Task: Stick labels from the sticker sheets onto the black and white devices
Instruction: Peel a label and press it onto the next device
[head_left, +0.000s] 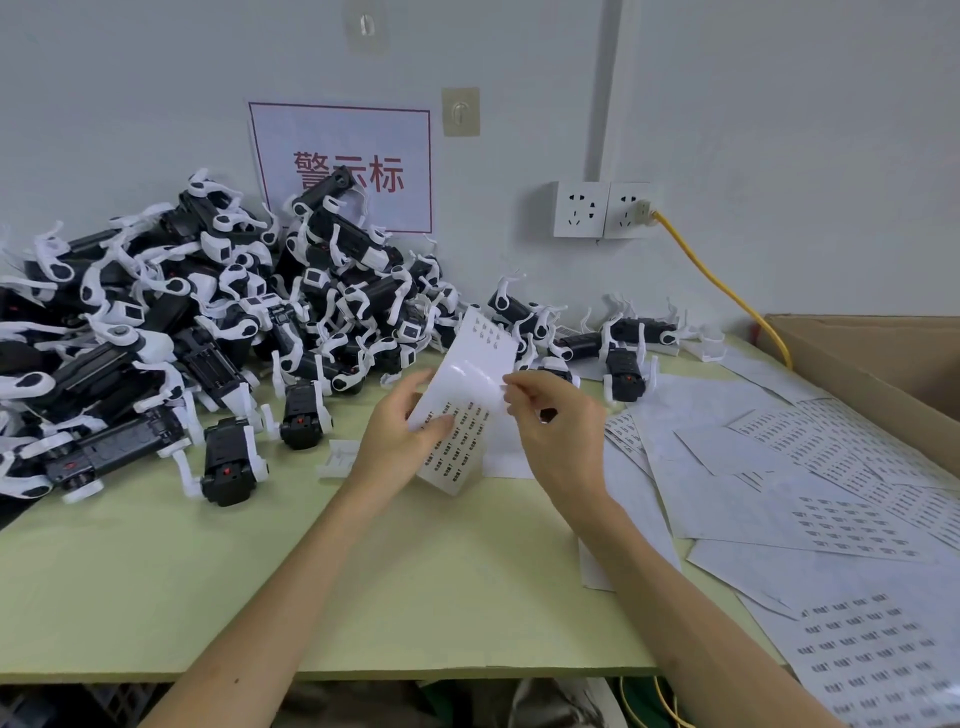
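My left hand (400, 441) grips a curled sticker sheet (467, 395) above the middle of the table, thumb on its printed face. My right hand (550, 421) pinches at the sheet's right edge with thumb and forefinger. The sheet's upper part is mostly bare backing, and rows of small labels remain on its lower part. A big pile of black and white devices (182, 322) fills the left back of the table. One device (228, 462) and another (304, 415) lie nearest, left of my hands. A few more devices (623, 364) sit behind my hands by the wall.
Several loose sticker sheets (831, 499) spread over the right side of the green table (260, 582). A cardboard box (883, 364) stands at the far right. A yellow cable (727, 291) runs from the wall socket (608, 208). A small white plastic part (337, 460) lies by my left wrist.
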